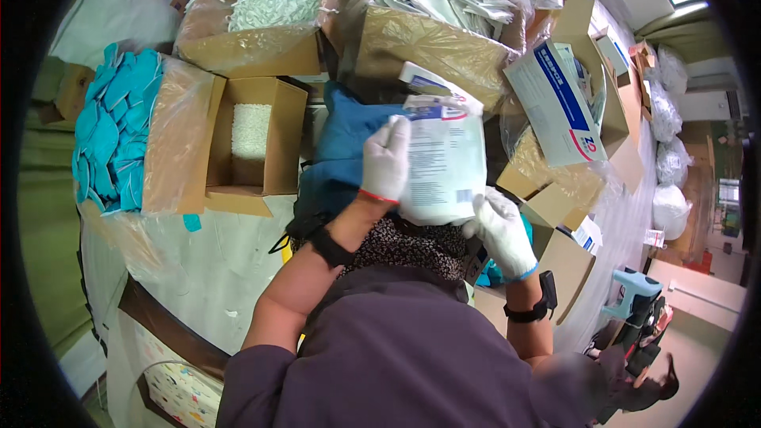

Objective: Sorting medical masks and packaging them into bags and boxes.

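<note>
Standing upright between both gloved hands, the white packet runs top to bottom. The left hand clasps its left edge; the right hand pinches its lower right corner.

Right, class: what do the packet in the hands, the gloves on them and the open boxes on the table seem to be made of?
The packet looks like soft, slightly glossy plastic film: it bends and shines. The gloves on the left hand and right hand look like white knitted fabric, matt, with coloured cuffs. The boxes look like plain brown cardboard, matt, with folded flaps.
</note>
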A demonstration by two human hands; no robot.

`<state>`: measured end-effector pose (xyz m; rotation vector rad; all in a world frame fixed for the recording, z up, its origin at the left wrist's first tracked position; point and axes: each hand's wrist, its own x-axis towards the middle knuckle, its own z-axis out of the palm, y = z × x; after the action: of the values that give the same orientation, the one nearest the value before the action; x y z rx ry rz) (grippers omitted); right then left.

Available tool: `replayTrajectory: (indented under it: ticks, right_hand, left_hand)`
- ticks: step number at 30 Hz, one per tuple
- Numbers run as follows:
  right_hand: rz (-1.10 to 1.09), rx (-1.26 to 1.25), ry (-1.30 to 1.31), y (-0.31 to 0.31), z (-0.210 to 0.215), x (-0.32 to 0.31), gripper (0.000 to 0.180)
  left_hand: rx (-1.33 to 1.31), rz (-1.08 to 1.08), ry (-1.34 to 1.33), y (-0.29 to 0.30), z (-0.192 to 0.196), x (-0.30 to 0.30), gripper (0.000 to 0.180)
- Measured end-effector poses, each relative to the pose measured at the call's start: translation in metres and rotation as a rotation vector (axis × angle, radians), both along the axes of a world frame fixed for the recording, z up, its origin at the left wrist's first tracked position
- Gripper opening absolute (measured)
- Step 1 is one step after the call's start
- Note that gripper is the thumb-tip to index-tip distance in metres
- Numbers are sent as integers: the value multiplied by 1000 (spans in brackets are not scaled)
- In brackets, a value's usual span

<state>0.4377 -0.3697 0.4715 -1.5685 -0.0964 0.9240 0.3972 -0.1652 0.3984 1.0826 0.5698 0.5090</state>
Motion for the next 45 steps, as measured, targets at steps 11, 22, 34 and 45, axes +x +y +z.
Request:
replayTrajectory:
  ticks: [11,22,34,45]
  right_hand:
    - [-546,-332,-491,-162,24,-9,16]
    - [-334,-1065,-451,-249,-44,-15,27]
    - [-314,-941,-351,-244,-3,4,27]
    - [-183,-1202,-281,-266,35,-2,23]
  left_hand:
    - [79,-538,160,-82,-31,-3,29]
    - [-143,-446,401,-19,-41,-34,26]
    - [-164,-475,459,-24,-53,-41,25]
    - [-197,-519,501,-25,-51,-34,23]
